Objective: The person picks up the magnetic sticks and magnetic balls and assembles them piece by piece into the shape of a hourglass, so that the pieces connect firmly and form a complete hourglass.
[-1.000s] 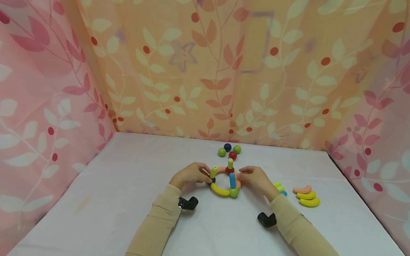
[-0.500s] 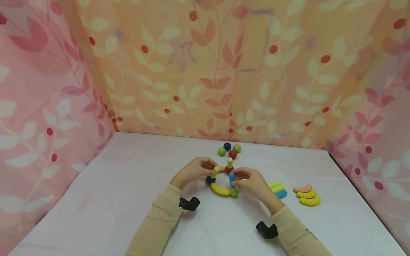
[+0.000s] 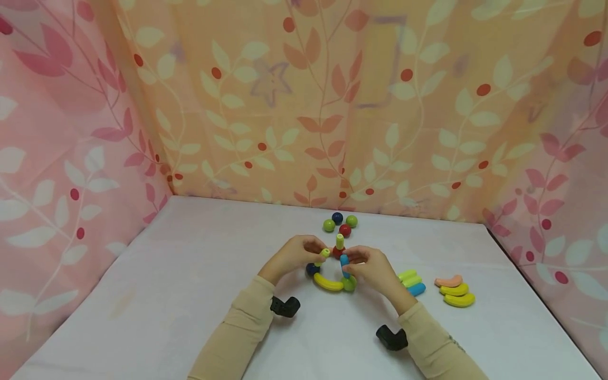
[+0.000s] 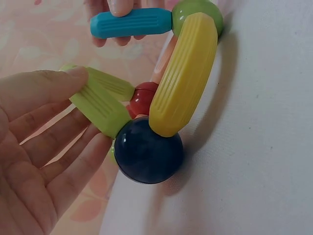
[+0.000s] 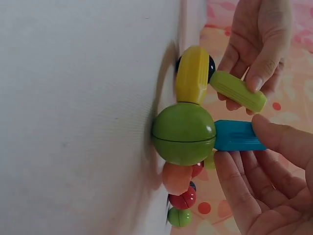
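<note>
Yellow and ribbed, the curved bar (image 3: 329, 282) lies on the white desk (image 3: 190, 264), joining a navy ball (image 4: 148, 149) at its left end to a green ball (image 5: 184, 134) at its right. Above the bar's left end, the left hand (image 3: 298, 253) pinches a lime stick (image 4: 100, 110) near its top, thumb on one side and fingers behind, the outer fingers loosely extended. Above the bar's right end, the right hand (image 3: 372, 268) pinches a blue stick (image 5: 238, 135) between thumb and fingers; that stick rises from the green ball.

A second ago the right hand was lower, at the peach bar (image 5: 177, 178) running back from the green ball, and the left was down beside the navy ball. Both have since come up to the sticks, and the lime one now leans further inward over the yellow bar. I judge that attention has passed from the base to the uprights, with their angle being adjusted.

Beyond the yellow bar, a red ball (image 3: 339, 253) carries another upright (image 3: 339, 241); farther back sit four loose balls (image 3: 345, 230). To its right lie spare sticks (image 3: 411, 279) and, farther right, spare bars (image 3: 454, 290).
</note>
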Demonstrator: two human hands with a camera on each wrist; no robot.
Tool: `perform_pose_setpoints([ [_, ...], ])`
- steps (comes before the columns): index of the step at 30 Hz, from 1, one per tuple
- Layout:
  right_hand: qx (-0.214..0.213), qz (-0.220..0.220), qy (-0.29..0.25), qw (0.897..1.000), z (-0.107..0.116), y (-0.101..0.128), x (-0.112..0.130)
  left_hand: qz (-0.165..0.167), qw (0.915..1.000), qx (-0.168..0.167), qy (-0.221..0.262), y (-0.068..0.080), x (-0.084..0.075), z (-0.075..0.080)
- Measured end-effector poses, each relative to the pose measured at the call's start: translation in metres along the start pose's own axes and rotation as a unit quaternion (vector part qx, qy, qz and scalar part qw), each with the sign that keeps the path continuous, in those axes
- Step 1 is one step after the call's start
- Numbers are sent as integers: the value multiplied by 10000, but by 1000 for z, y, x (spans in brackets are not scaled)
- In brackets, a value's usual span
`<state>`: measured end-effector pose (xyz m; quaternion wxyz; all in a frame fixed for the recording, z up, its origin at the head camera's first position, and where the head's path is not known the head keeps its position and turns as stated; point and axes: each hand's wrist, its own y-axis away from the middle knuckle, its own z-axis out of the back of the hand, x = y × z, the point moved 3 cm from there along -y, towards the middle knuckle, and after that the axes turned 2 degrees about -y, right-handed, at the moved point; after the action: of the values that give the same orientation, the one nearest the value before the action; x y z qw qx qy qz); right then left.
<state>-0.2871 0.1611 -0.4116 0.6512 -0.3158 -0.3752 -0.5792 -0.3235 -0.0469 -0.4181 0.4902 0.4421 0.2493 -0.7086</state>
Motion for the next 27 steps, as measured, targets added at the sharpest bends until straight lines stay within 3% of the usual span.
perform_pose_setpoints([
  [6,-18,47,-16,10000,3,-5,5,32,9999,-118,-79,-2,0,-3],
  [13,372,175,408,9983,5,-15,10,-136,9996,-236,-98,-5,1,-7],
  [20,694,114,501,9963,4,-20,17,-170,9992,-353,122,-7,1,-13],
  [27,627,32,488,9968,2,-23,15,-175,9986,-480,110,-9,3,-15],
])
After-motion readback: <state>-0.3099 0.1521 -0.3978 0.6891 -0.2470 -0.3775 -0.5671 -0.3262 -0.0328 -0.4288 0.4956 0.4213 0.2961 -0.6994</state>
